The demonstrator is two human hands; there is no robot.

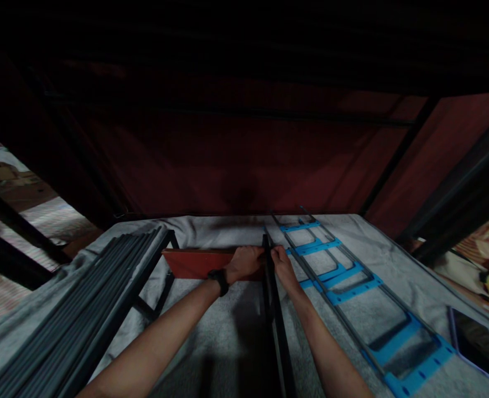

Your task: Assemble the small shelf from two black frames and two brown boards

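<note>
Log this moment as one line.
left hand: grips red board | right hand: grips black frame bar | beside: blue-jointed frames, phone

Both forearms are bare, without sleeves; the left hand [244, 263] has a black watch [218, 279] strapped just behind it.

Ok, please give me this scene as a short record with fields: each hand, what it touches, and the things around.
left hand: grips the red board at its right end
right hand: holds the black metal bar near its top
surface: grey cloth
left side: stack of dark bars
right side: metal frame with blue brackets
far right: phone, screen dark
</note>
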